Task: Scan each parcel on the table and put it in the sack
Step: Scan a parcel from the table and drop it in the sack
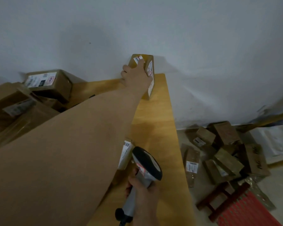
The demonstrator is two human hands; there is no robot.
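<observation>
Parcel at twelve o'clock sat clasped in left hand; it likely needed drawing back, label facing scanner gripped by right hand.

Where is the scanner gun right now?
Low in the middle of the head view: the right hand grips the scanner over the table, just right of a labelled parcel.

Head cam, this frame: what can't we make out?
1. Head view: small parcel beside the scanner, mostly hidden under the left forearm.
2. Head view: labels on the far parcel gripped by the left hand, too blurred to read.
3. Head view: the scanner's window faces away; its cable is cut by the bottom edge, below the right hand.
4. Head view: parcel pile at left, blurred, partly behind the arm.
5. Sack: none identifiable.
</observation>
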